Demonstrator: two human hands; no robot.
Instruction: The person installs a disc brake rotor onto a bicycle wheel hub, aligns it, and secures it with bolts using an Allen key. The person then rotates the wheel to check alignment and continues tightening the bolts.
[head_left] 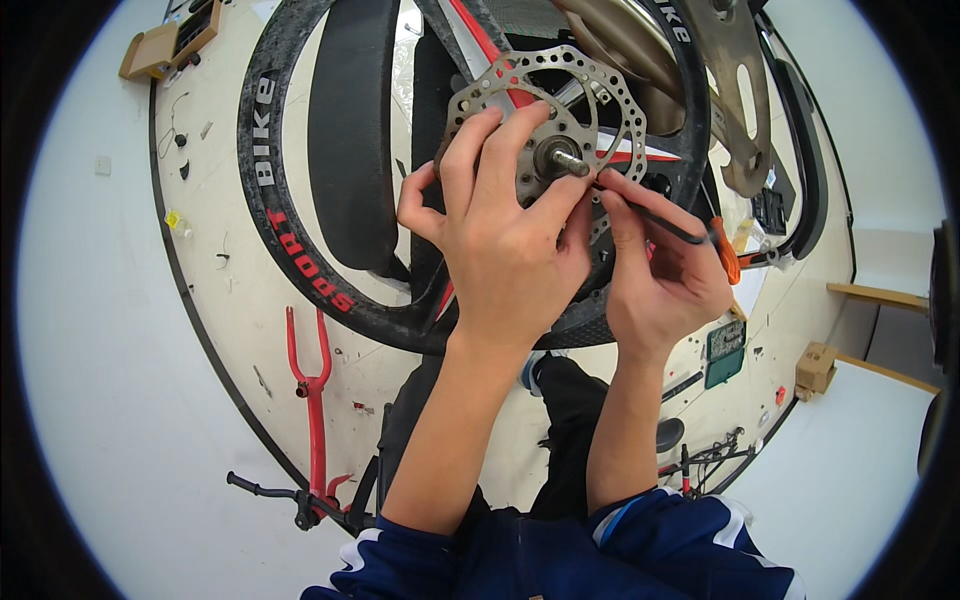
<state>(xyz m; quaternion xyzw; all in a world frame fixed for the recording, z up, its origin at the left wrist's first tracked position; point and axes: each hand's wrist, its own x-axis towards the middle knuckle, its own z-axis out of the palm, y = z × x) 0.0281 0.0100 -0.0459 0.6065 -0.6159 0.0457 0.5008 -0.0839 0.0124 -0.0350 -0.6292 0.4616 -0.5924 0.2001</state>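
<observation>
A black bicycle wheel (pixel 262 200) with red and white spokes lies in front of me. On its hub sits a silver brake disc (pixel 628 112) full of holes, and a threaded axle (pixel 570 162) sticks up from the centre. My left hand (pixel 510 235) bears on the disc, fingers spread and bent over its left side, thumb close to the axle. Between the fingers of my right hand (pixel 665 265) is a slim black hex key (pixel 665 222). Its tip points to the hub beside my left thumb; what it touches there is hidden.
A padded black bench (pixel 350 130) shows through the wheel. An orange-handled tool (pixel 725 250) lies just right of my right hand. On the floor are a red bicycle fork (pixel 316 400), a green case (pixel 725 355) and scattered small parts. A cardboard box (pixel 816 368) stands farther right.
</observation>
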